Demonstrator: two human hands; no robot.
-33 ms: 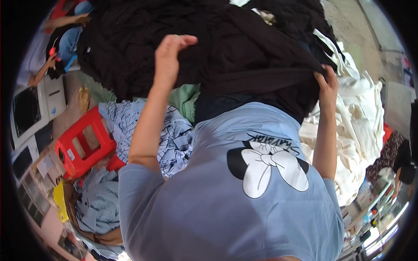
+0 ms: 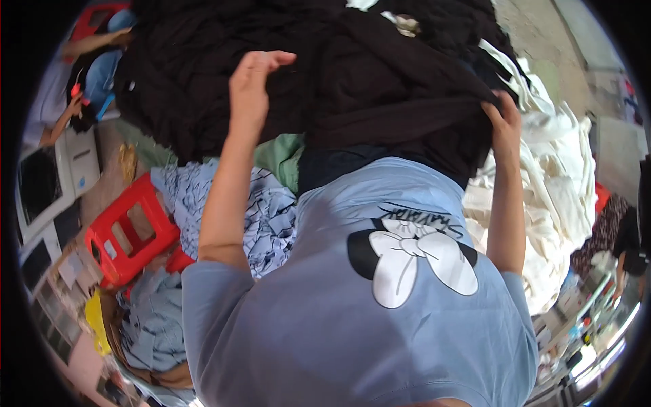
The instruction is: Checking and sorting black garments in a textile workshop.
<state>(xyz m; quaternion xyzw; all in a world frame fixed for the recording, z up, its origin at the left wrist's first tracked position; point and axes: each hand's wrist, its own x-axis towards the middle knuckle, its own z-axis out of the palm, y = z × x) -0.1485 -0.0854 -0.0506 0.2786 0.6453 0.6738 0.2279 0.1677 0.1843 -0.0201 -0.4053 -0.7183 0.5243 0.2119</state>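
A large heap of black cloth [image 2: 380,74] spreads in front of me, its near part lying against my waist. My right hand [image 2: 503,125] pinches the right edge of this cloth between thumb and fingers, and a taut fold runs leftward from there. My left hand [image 2: 251,91] is over the cloth farther left, its fingers stretched out toward the right and nothing visible in them. Whether its fingertips touch the cloth I cannot tell.
White garments [image 2: 549,197] are piled at my right. On my left are a patterned light-blue garment [image 2: 271,217], green cloth [image 2: 279,159], a red plastic stool [image 2: 129,227] and a container of blue-grey clothes [image 2: 152,319]. Another person's arm [image 2: 64,122] shows at the far left.
My left hand has shifted slightly to the left. My right hand keeps its pinch on the black cloth. The whole view has moved a little.
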